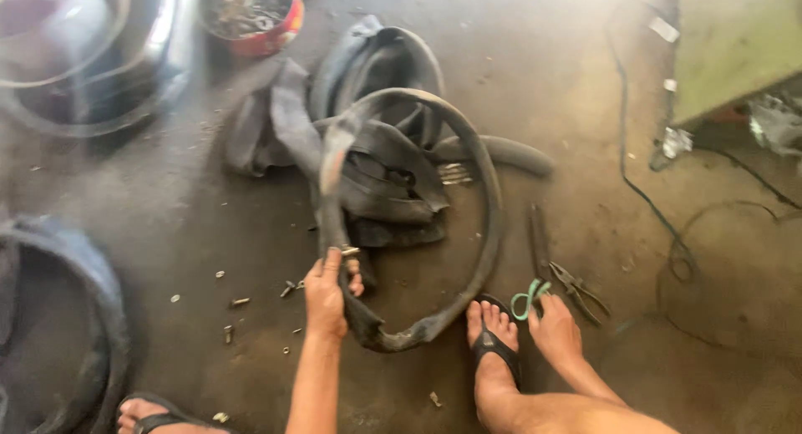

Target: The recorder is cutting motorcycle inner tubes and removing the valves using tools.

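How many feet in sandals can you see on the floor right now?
2: one foot in a black sandal between the two hands, beside the rubber tube, and another foot at the bottom left edge, partly cut off.

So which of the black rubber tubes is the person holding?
The big looped inner tube standing up in front: the left hand grips its side by the valve. The other tubes lie crumpled behind it, touched by neither hand.

Two hands: left hand, right hand. Two feet in black sandals, one red bowl, one pair of pliers, one green band. Rubber inner tubes lie heaped, perhaps three; about ten small bolts lie scattered.
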